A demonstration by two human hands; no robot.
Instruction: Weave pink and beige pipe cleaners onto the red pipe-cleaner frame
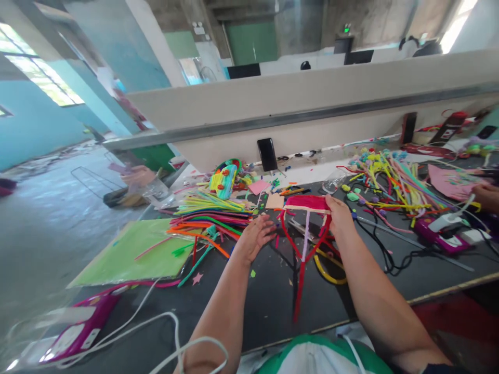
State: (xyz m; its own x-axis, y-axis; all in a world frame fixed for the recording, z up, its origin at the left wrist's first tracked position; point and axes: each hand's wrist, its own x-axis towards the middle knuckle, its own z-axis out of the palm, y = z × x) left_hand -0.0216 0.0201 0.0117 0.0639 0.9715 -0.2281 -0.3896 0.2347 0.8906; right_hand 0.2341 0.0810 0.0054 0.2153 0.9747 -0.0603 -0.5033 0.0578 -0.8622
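My right hand [338, 214] pinches the right end of a red pipe-cleaner piece [306, 203], which has a flat red band with a pale edge on top. Below the band, red strips curve down and meet a pale lilac centre strip, with a red stem hanging beneath. Left of this piece is my left hand [257, 238], fingers spread and holding nothing. Scissors [302, 228] and a yellow ring-shaped object [327, 271] lie behind and below the piece on the dark table [268, 306].
Colourful pipe cleaners [212, 213] lie to the left beside a green sheet [136, 249]. More are heaped at the right [401, 182], near a purple power strip [444, 236]. A phone [267, 154] leans on the partition. Another person's hand [486, 197] is at far right.
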